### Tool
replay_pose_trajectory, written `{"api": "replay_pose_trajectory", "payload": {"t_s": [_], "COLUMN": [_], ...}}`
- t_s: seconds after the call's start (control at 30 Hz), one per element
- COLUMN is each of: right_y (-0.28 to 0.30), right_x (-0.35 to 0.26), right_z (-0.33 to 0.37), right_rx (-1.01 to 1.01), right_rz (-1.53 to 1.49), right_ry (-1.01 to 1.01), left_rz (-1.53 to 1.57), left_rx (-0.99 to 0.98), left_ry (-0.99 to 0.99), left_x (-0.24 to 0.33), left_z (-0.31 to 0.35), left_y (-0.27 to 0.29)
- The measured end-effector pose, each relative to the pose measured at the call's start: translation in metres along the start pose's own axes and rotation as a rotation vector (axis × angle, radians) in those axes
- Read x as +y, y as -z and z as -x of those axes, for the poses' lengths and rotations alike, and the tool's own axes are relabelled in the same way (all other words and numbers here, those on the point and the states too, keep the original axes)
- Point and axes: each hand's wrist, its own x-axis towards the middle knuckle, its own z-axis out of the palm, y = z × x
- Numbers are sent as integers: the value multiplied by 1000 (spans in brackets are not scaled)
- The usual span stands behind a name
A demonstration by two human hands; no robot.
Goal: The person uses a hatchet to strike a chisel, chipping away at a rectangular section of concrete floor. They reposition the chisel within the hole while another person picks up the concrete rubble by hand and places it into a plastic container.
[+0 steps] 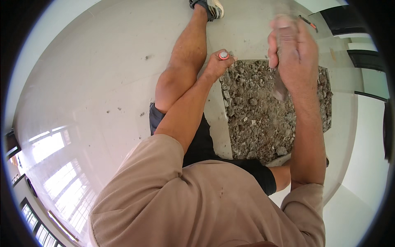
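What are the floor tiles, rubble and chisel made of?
Floor tiles: probably ceramic, smooth and glossy, because bright reflections show. Rubble: likely broken mortar or concrete, matte and rough, judging by its grey, jagged lumps. Chisel: its dull grey end looks like metal; its orange ring could be plastic or rubber.

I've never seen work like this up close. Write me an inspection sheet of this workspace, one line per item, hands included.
Surface: pale, glossy floor with a rough, angular patch of grey-brown rubble sunk into it.
Job's things: upright tool with a red-orange ring, at the patch's upper-left corner; brown handle, blurred, far end unclear.
Clutter: scattered crumbs on the floor; a red-and-black tool beyond the patch.
Hands: left hand closed around the upright tool; right hand raised over the patch, blurred, closed around the handle.
Cables: nothing seen.
Surroundings: white wall at right; barred windows at lower left.
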Motion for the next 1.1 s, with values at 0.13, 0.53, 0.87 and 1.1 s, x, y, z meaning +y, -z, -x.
{"api": "replay_pose_trajectory", "payload": {"t_s": [0.13,0.53,0.87,1.1], "right_y": [-15,6,8,7], "right_x": [61,160,182,175], "right_z": [29,172,219,225], "right_rx": [40,370,447,275], "right_rz": [285,-461,-630,-550], "right_ry": [98,-798,-974,-868], "left_rz": [-13,365,588,134], "left_rx": [-2,339,313,-5], "left_ry": [44,167,285,85], "left_x": [3,2,2,53], "left_z": [-3,-35,-8,4], "left_y": [-3,1,-43,-37]}}
